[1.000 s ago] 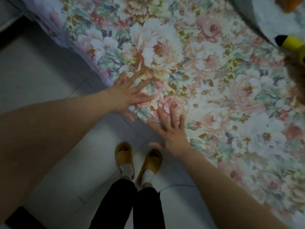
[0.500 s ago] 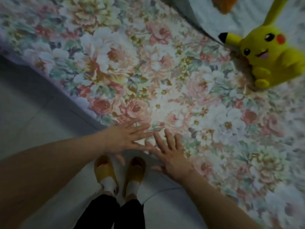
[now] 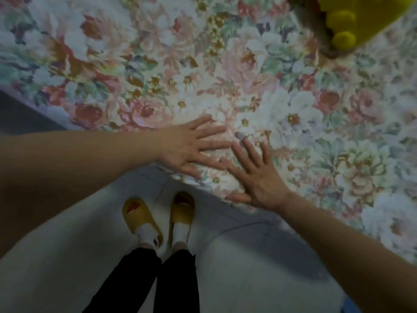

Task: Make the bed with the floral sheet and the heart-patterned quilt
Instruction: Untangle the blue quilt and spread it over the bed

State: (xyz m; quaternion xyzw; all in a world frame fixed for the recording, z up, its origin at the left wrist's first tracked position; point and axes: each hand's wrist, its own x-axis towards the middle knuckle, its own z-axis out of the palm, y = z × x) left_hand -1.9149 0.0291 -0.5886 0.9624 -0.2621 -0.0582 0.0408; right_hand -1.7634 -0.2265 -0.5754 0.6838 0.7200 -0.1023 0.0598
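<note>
Floral sheet (image 3: 248, 64) now carries hands closer together than second ago: left hand (image 3: 189, 146), right hand (image 3: 256, 177) released, flat, fingers straight, meeting near sheet edge. Sheet spread flat across upper view. Yellow plush toy (image 3: 343, 21) on it, top right. Yellow slippers (image 3: 142, 220) on floor (image 3: 67, 256) below.

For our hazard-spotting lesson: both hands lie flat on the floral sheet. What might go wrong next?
1. The yellow plush toy sits on the floral sheet; anything spread over would trap it.
2. Left hand and right hand press near the bed edge, so pushing might drag the sheet toward the floor.
</note>
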